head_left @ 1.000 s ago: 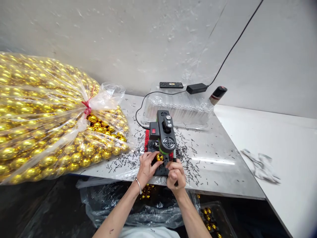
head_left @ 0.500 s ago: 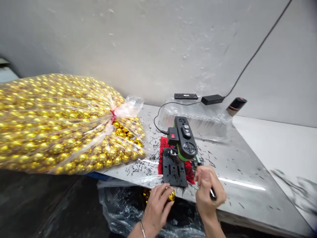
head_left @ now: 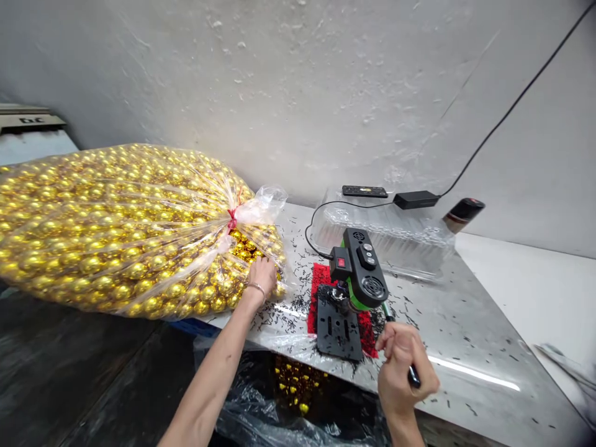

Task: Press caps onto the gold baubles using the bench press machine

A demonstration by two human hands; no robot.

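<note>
My left hand (head_left: 262, 277) reaches to the torn opening of a big clear bag (head_left: 153, 248) full of shiny gold balls. Its fingertips are hidden among the gold balls (head_left: 244, 245) there, so I cannot see what they grip. My right hand (head_left: 406, 363) is wrapped round the black handle (head_left: 414, 376) of a lever. That lever joins a small black and green bench press (head_left: 365, 273), whose slotted black base plate (head_left: 339, 329) bears no ball. Under the press lies a red mat (head_left: 321, 276).
Below the table edge, an open plastic-lined container (head_left: 251, 403) holds several gold balls. Black shavings litter the metal table (head_left: 460, 347). Behind the press are a clear-wrapped pack (head_left: 386, 230), a black remote-like bar (head_left: 364, 191), a power adapter (head_left: 416, 199) and a dark can (head_left: 463, 214).
My left hand has left the front of the base plate, where it held a gold ball, and moved up-left to the bag's opening. My right hand stays on the lever handle.
</note>
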